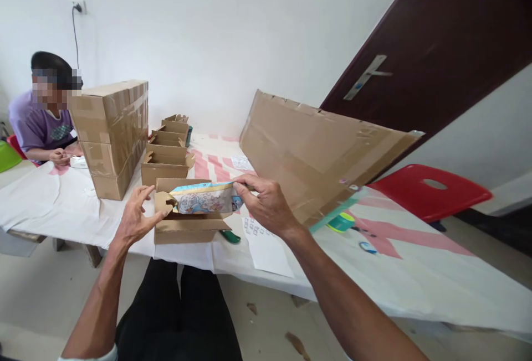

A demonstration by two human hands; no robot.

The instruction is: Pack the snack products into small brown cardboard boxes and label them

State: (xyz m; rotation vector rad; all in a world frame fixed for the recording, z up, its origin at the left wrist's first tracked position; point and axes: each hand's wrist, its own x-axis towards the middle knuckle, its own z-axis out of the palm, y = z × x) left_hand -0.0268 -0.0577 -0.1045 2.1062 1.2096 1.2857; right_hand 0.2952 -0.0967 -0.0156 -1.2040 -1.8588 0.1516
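Observation:
A printed package (pixel 203 199), white with blue and yellow edging, lies tilted over the mouth of an open cardboard box (pixel 183 233) at the table's front edge. Thumb and fingers of my right hand (pixel 266 201) pinch the package's right end. My left hand (pixel 139 214) is at the box's left end, thumb and fingers apart, with the thumb near or touching a flap; I cannot tell which. The lower part of the package is hidden by the box's front wall.
Several open boxes (pixel 166 173) stand in a row behind. Taped cartons (pixel 112 139) are stacked at the left, near a seated person (pixel 41 117). A large cardboard sheet (pixel 316 150) leans at the right, by a tape roll (pixel 341 221), a printed paper (pixel 268 247) and a red stool (pixel 432 189).

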